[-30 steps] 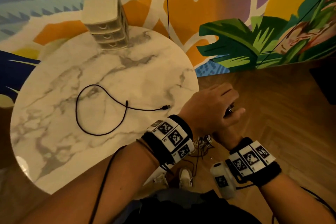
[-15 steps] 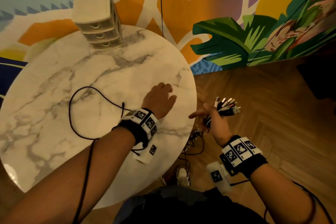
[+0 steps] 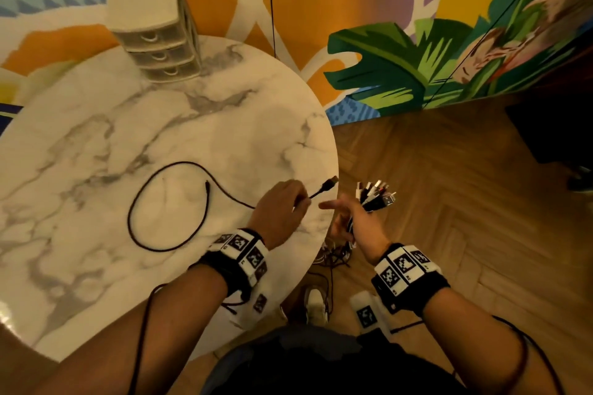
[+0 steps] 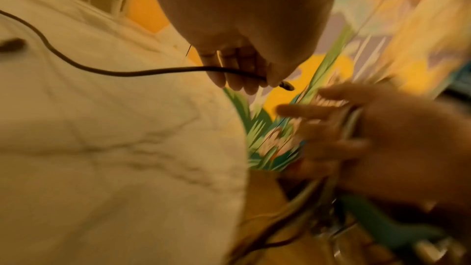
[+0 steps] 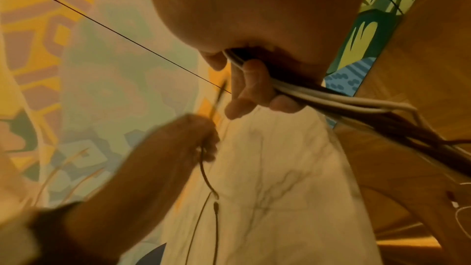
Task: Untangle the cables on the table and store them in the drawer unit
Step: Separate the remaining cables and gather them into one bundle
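Observation:
A thin black cable [image 3: 150,189] lies in a loop on the round marble table [image 3: 96,144]. My left hand [image 3: 282,208] pinches that cable near its plug end [image 3: 329,184], lifted at the table's right edge; the left wrist view shows the cable [image 4: 142,72] running under my curled fingers. My right hand [image 3: 349,218] hovers just off the table edge and grips a bundle of several cables [image 3: 373,197], plugs fanned upward; the strands [image 5: 331,102] hang toward the floor. The cream drawer unit [image 3: 150,26] stands at the table's far edge, drawers closed.
Tangled cable ends [image 3: 333,255] dangle below my right hand toward the wooden floor [image 3: 449,218]. A painted mural wall [image 3: 385,26] rises behind the table. A dark object [image 3: 558,131] sits on the floor at right. My shoe [image 3: 316,301] shows beneath the table edge.
My left hand left the bundle, reached onto the table, and has picked up the black cable's plug end, lifting it toward my right hand. The right hand keeps holding the bundle.

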Demonstrator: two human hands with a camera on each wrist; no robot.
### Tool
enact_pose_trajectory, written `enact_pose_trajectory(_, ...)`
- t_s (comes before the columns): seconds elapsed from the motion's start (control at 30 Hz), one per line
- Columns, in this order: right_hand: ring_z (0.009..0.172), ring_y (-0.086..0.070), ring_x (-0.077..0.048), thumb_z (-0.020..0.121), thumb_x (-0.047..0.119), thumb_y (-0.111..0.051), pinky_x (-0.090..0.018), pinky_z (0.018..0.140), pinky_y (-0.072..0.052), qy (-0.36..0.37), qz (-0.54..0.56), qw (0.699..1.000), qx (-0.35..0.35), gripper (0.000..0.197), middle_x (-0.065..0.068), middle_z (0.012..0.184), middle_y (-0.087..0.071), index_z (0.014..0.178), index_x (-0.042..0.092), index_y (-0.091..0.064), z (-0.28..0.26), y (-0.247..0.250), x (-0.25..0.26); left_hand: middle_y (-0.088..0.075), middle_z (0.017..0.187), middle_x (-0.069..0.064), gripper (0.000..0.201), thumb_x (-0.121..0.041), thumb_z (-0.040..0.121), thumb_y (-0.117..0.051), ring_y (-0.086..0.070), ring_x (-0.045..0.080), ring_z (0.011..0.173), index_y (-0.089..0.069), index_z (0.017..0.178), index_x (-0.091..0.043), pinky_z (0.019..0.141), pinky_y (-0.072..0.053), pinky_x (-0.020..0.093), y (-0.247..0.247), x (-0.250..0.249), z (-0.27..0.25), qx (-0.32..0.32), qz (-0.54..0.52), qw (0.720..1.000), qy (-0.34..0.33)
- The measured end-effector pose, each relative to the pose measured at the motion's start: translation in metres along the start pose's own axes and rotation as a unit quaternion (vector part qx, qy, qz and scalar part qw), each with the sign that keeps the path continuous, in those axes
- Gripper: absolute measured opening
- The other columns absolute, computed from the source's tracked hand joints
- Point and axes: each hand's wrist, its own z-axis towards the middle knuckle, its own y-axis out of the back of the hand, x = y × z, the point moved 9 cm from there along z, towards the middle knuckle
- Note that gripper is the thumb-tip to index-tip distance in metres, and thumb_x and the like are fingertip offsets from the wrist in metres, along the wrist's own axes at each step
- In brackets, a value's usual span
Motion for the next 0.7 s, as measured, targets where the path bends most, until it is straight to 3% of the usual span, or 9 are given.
enact_pose_trajectory(0.13, 0.059, -0.044, -0.025, 0.1, 0.027, -0.04, -0.028, 0.052, -0.032, 0.042, 0.049, 0.998, -0.005, 0.036, -0.004, 0.061, -0.062, 0.079, 0.012, -0.064, -0.011, -0.014, 0.017, -0.054, 0.089, -0.003, 0.008, -0.02, 0.092, -0.053, -0.048, 0.015, 0.085, -0.057, 0.095, -0.013, 0.076, -0.042, 0.027, 0.013, -0.046, -0.013, -0.059, -0.075, 0.995, -0.012)
enact_pose_trajectory(0.23, 0.063, -0.053, -0.018, 0.099, 0.023, -0.042, -0.028, 0.057, -0.04, 0.059, 0.096, 0.993, -0.025, 0.024, -0.004, 0.072, -0.064, 0.087, 0.01, -0.059, -0.016, -0.012, 0.024, -0.053, 0.091, -0.008, 0.014, -0.017, 0.092, -0.053, -0.049, 0.013, 0.088, -0.06, 0.104, -0.016, 0.079, -0.043, 0.025, 0.016, -0.059, -0.023, -0.078, -0.079, 0.993, -0.04)
enact_pose_trajectory(0.4, 0.062, -0.05, -0.018, 0.098, 0.016, -0.045, -0.025, 0.055, -0.038, 0.079, 0.1, 0.992, -0.013, 0.019, -0.008, 0.073, -0.055, 0.088, 0.01, -0.06, -0.021, -0.015, 0.028, -0.058, 0.085, -0.004, 0.008, -0.02, 0.091, -0.053, -0.048, 0.014, 0.081, -0.059, 0.088, -0.015, 0.075, -0.044, 0.03, 0.022, -0.054, -0.022, -0.103, -0.038, 0.994, -0.025)
enact_pose_trajectory(0.47, 0.069, -0.046, -0.024, 0.098, 0.019, -0.045, -0.032, 0.062, -0.04, 0.097, 0.046, 0.994, -0.004, 0.026, -0.011, 0.077, -0.053, 0.089, 0.0, -0.059, -0.021, -0.016, 0.03, -0.055, 0.08, -0.005, 0.01, -0.019, 0.091, -0.053, -0.049, 0.015, 0.078, -0.058, 0.083, -0.015, 0.072, -0.042, 0.03, 0.022, -0.059, -0.021, -0.091, -0.004, 0.995, -0.039)
enact_pose_trajectory(0.53, 0.071, -0.045, -0.022, 0.099, 0.021, -0.044, -0.036, 0.067, -0.037, 0.109, -0.002, 0.994, -0.008, 0.034, -0.011, 0.076, -0.051, 0.093, -0.01, -0.054, -0.019, -0.014, 0.031, -0.048, 0.071, -0.008, 0.015, -0.021, 0.09, -0.054, -0.048, 0.017, 0.072, -0.055, 0.075, -0.017, 0.067, -0.039, 0.031, 0.024, -0.064, -0.02, -0.073, 0.047, 0.995, -0.048)
enact_pose_trajectory(0.63, 0.05, -0.038, -0.011, 0.1, 0.02, -0.042, -0.025, 0.051, -0.033, 0.138, -0.015, 0.99, -0.005, 0.028, -0.002, 0.057, -0.045, 0.083, 0.003, -0.057, -0.021, -0.011, 0.04, -0.053, 0.071, -0.006, 0.015, -0.022, 0.087, -0.06, -0.05, 0.014, 0.067, -0.058, 0.075, -0.014, 0.063, -0.041, 0.026, 0.049, -0.059, -0.014, -0.129, 0.004, 0.991, -0.023)
enact_pose_trajectory(0.7, 0.046, -0.036, -0.011, 0.1, 0.02, -0.042, -0.022, 0.045, -0.032, 0.161, -0.022, 0.987, 0.02, 0.027, -0.001, 0.055, -0.044, 0.082, 0.008, -0.058, -0.025, -0.016, 0.047, -0.058, 0.081, -0.005, 0.005, -0.021, 0.087, -0.061, -0.052, 0.008, 0.069, -0.062, 0.087, -0.017, 0.063, -0.042, 0.016, 0.063, -0.055, -0.006, -0.148, -0.082, 0.986, -0.005)
